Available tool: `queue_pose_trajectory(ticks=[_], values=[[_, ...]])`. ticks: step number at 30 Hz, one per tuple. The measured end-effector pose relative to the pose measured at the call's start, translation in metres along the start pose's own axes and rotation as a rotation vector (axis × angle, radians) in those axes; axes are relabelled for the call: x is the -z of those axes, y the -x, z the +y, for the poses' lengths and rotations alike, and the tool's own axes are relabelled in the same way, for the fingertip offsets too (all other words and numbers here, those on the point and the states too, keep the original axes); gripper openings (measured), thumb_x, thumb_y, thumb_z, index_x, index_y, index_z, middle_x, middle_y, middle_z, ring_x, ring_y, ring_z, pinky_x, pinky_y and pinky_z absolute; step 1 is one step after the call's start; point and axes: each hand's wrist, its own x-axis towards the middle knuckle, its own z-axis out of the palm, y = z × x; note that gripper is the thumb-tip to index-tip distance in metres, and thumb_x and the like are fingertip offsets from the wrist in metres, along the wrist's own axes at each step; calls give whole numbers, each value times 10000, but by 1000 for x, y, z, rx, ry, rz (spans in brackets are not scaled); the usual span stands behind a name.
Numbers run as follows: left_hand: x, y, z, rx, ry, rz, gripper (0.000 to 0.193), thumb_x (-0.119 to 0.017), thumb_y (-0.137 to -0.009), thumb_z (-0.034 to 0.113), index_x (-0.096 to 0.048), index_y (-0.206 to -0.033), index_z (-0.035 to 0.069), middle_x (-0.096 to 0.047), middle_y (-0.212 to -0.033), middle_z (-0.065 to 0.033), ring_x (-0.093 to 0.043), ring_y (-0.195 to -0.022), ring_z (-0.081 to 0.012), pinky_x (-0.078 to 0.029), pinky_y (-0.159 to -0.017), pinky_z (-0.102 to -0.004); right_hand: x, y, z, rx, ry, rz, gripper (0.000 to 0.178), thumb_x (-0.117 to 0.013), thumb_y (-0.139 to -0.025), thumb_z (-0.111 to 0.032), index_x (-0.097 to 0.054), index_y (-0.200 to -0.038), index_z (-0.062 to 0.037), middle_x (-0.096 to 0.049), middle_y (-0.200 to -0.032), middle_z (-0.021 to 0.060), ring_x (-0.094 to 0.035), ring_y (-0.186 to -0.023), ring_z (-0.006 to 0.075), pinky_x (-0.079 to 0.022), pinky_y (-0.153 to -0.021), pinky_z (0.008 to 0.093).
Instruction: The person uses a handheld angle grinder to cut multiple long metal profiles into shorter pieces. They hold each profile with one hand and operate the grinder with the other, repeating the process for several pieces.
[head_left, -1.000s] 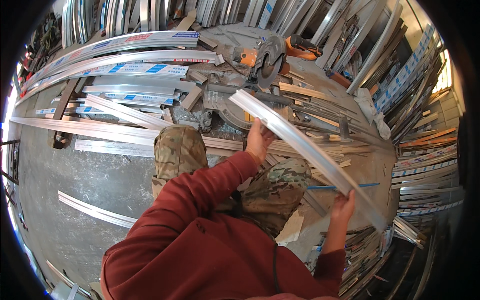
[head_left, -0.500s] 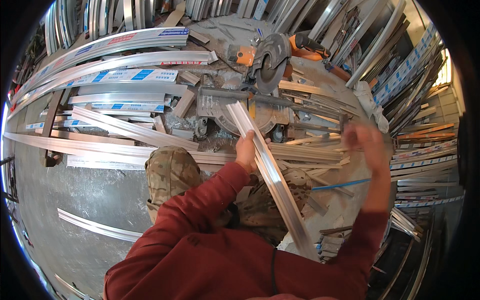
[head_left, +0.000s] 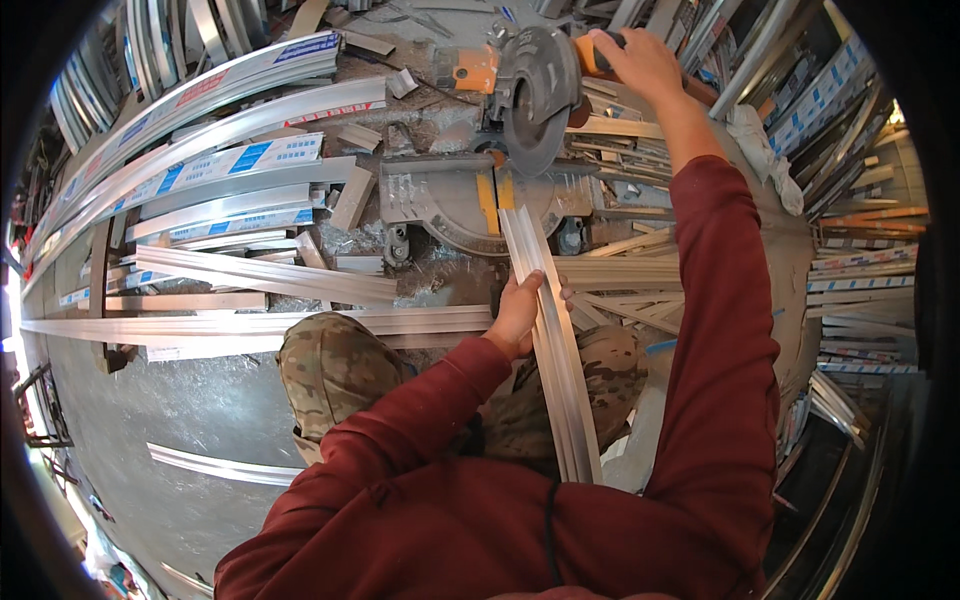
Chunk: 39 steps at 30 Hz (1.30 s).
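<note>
My left hand (head_left: 518,312) is wrapped round a silver aluminium profile (head_left: 566,400), which runs from near my waist up to the front of the saw base. A mitre saw (head_left: 540,95) stands ahead of me with its round blade raised. Yellow inserts (head_left: 487,205) mark the slot in its grey base (head_left: 420,195), and the profile's far end lies close to them. Up at the saw's orange and black handle, my right hand (head_left: 640,65) is closed on the grip; its fingertips are partly hidden.
Long aluminium profiles (head_left: 230,150), some with blue-printed film, are stacked on the left. Wooden-toned strips (head_left: 630,275) lie right of the saw, and more lengths (head_left: 860,290) crowd the far right. A single profile (head_left: 225,464) rests on the grey floor (head_left: 200,400) at left.
My right hand has swung from the right side up and forward onto the saw handle. The profile in my left hand has shifted right and stands straighter toward the saw.
</note>
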Motion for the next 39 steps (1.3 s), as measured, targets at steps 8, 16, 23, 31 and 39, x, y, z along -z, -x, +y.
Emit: queue_pose_trajectory(ticks=[8, 16, 23, 31, 39], values=[[-6, 3, -12, 38, -27, -80, 268, -348, -1065, 274, -465, -1145, 46, -627, -880, -128, -638, -753, -263, -566, -636, -414, 10, 58, -10, -85, -30, -154, 675, -483, -858, -641, -705, -810, -6, -680, -786, 194, -648, -767, 377, -485, -733, 470], [-13, 9, -6, 69, -62, 9, 249, -361, -1062, 267, -451, -1150, 52, -634, -900, -146, -637, -761, -267, -571, -651, -422, 6, 82, -20, -86, 23, -89, 707, -422, -885, -620, -744, -810, 5, -701, -822, 219, -679, -793, 396, -529, -728, 478], [-9, 8, -6, 56, -64, -44, 276, -355, -1065, 271, -456, -1162, 33, -644, -924, -159, -649, -772, -277, -578, -662, -426, -2, 88, -15, -103, 1, -55, 611, -458, -883, -575, -746, -830, -40, -692, -784, 206, -670, -779, 398, -517, -729, 480], [-8, 10, 0, 21, -77, -74, 272, -340, -1069, 259, -459, -1142, 26, -634, -890, -151, -642, -747, -268, -577, -650, -411, 2, 96, -20, -119, -20, -92, 524, -493, -893, -549, -750, -897, -93, -688, -791, 196, -659, -795, 403, -500, -729, 487], [-5, 7, 1, 7, -79, -79, 253, -326, -1067, 225, -464, -1119, 20, -628, -855, -145, -640, -721, -263, -580, -635, -409, 3, 100, -23, -110, -28, -59, 580, -478, -895, -564, -730, -844, -44, -685, -770, 194, -658, -775, 397, -493, -697, 478]])
